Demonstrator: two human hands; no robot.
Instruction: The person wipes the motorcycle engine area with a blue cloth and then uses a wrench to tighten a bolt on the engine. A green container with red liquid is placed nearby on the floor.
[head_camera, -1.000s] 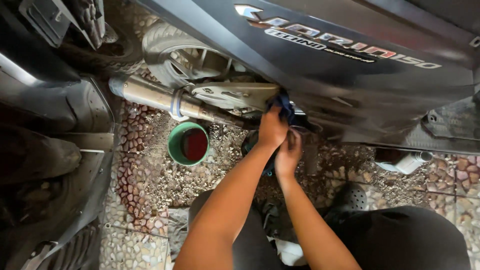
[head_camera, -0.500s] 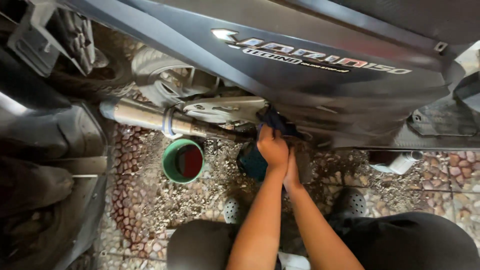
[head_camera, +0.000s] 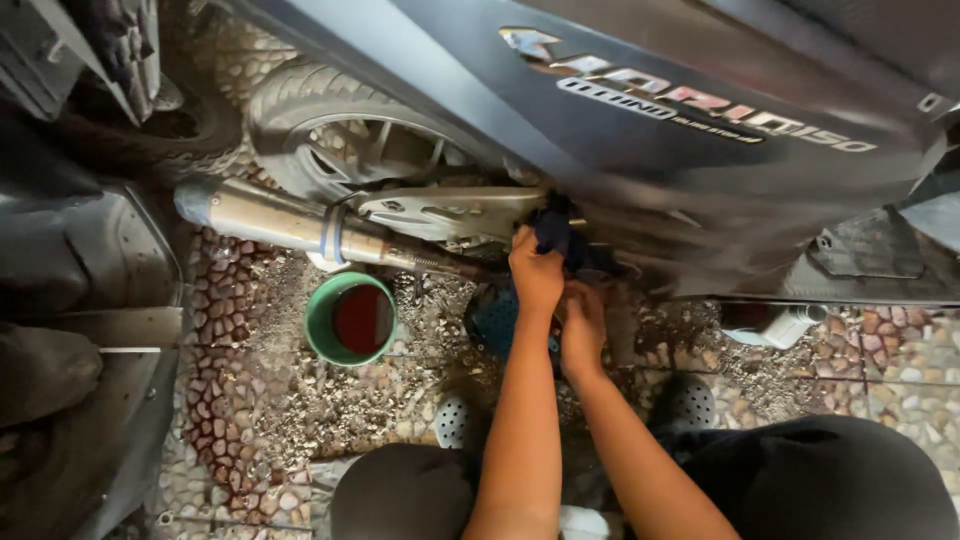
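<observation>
I squat beside a dark scooter. My left hand is raised under the scooter's side panel and grips a dark blue rag pressed against the engine area just right of the silver exhaust shield. My right hand sits just below and to the right of it, fingers curled; what it grips is hidden. A dark blue-green object lies on the ground behind my forearms.
A silver exhaust pipe runs left past the rear wheel. A green cup with dark red liquid stands on the pebbled floor. A white bottle lies at the right. Another dark scooter stands at the left.
The view has shifted slightly, and both hands have stayed together under the scooter's panel, with the rag still pressed to the same spot.
</observation>
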